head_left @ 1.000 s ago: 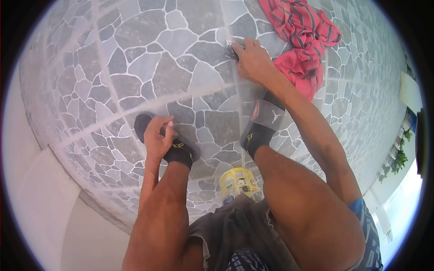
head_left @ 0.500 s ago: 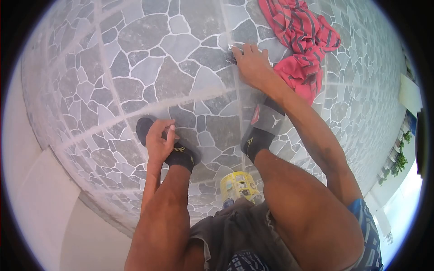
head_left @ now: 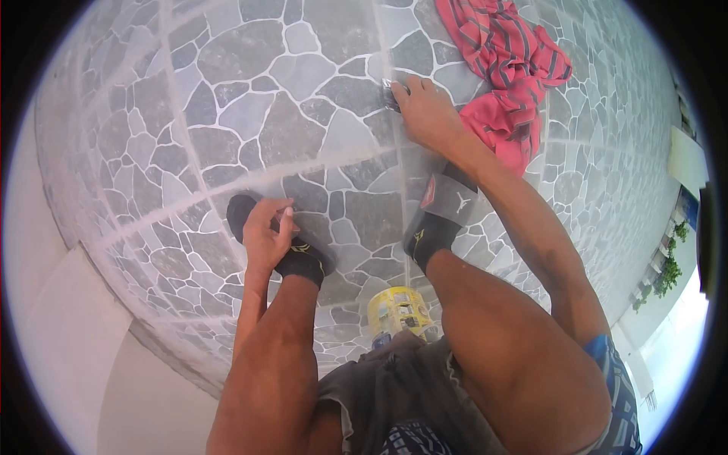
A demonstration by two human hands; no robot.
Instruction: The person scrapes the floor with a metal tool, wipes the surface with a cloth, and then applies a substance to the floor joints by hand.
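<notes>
My right hand point(head_left: 429, 114) reaches down to the stone-patterned tile floor point(head_left: 303, 72), its fingers closed on a small dark, shiny piece point(head_left: 391, 95) pressed at a grout line. The kind of piece does not show clearly. A crumpled red cloth with dark stripes point(head_left: 504, 106) lies just right of that hand. My left hand point(head_left: 267, 233) hangs over my left foot in its dark shoe point(head_left: 241, 214), fingers curled and thumb drawn in. Whether anything sits in that pinch cannot be made out.
Between my legs stands a yellow bucket point(head_left: 394, 307) with a smeared, patterned side. My right foot wears a dark sandal point(head_left: 455, 199) over a sock. A pale wall point(head_left: 83, 303) borders the floor on the left; green plants point(head_left: 669, 273) stand at the far right.
My right hand has shifted very slightly and tilted, so more of the shiny piece shows at its fingertips. My left hand, the cloth and the bucket stay practically where they were.
</notes>
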